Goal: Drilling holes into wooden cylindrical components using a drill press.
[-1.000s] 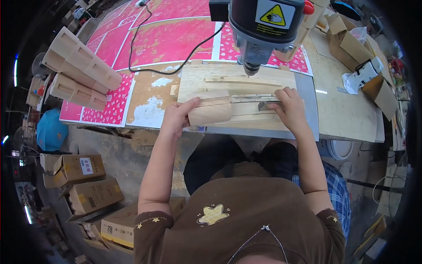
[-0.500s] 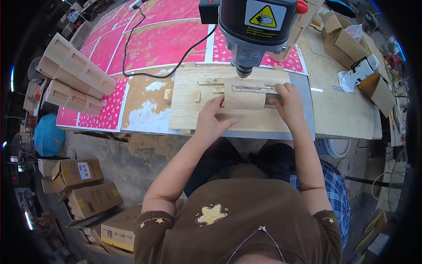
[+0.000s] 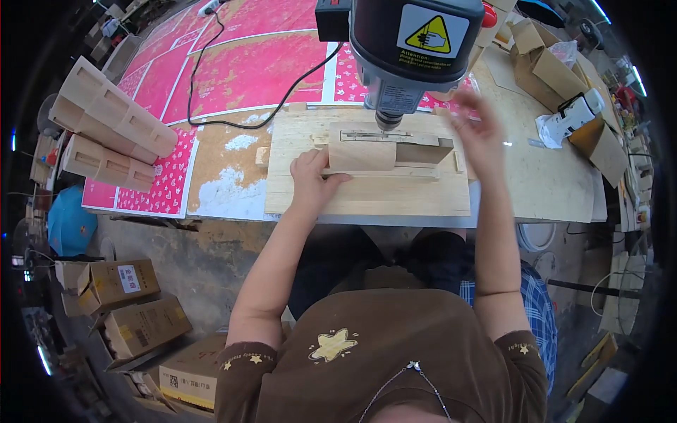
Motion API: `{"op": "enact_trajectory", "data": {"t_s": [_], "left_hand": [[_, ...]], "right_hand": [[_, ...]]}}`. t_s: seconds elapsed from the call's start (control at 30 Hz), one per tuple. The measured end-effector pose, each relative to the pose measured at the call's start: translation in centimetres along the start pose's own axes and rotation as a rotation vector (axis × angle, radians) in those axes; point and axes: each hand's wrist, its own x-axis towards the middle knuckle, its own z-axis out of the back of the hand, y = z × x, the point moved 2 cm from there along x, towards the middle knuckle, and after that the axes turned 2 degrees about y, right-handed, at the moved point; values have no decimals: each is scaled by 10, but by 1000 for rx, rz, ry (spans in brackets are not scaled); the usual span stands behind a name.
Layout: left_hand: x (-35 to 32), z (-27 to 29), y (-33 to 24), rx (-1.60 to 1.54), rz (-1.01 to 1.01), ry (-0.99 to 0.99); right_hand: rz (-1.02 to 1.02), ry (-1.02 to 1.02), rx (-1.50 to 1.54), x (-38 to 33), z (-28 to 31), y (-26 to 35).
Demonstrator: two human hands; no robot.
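A pale, curved wooden piece (image 3: 362,156) with a long slot in its top lies on a wooden jig (image 3: 423,154) under the drill press (image 3: 416,49). My left hand (image 3: 312,185) holds the piece by its left end, fingers behind and thumb along the near side. The drill chuck (image 3: 389,120) hangs just above the far side of the slot. My right hand (image 3: 478,130) is raised in the air right of the jig, blurred by motion; its fingers are smeared and nothing clear shows in them. The jig sits on a flat wooden board (image 3: 367,196).
Several slotted wooden tubes (image 3: 116,113) stand at the left on pink sheeting (image 3: 261,67). A black cable (image 3: 190,84) runs across it. Cardboard boxes (image 3: 546,60) and a white bottle (image 3: 575,116) are on the right. More cartons (image 3: 144,324) stand on the floor at left.
My right hand has let go of the piece's right end and lifted away to the right. The piece and jig, with my left hand, have shifted left under the chuck.
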Motion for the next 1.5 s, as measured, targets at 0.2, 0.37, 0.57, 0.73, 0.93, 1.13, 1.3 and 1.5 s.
{"op": "enact_trajectory", "data": {"t_s": [0.2, 0.37, 0.57, 0.73, 0.93, 1.13, 1.3, 1.5], "left_hand": [[-4, -6, 7, 40, 44, 72], [-6, -7, 8, 60, 39, 46], [-6, -6, 7, 63, 55, 71], [-5, -5, 5, 43, 48, 55], [-4, -3, -1, 61, 58, 42], [-6, -6, 3, 107, 45, 77], [-1, -31, -23, 140, 31, 59], [-2, -35, -23, 104, 35, 77]], "right_hand": [[219, -186, -110, 116, 18, 77], [166, -26, -633, 105, 12, 95], [246, -87, -535, 13, 4, 111], [113, -34, -535, -39, -11, 73], [369, -116, -596, -50, -27, 22], [482, -159, -597, -13, 3, 78], [272, -209, -861, 114, 16, 73], [92, -75, -579, 112, 10, 94]]}}
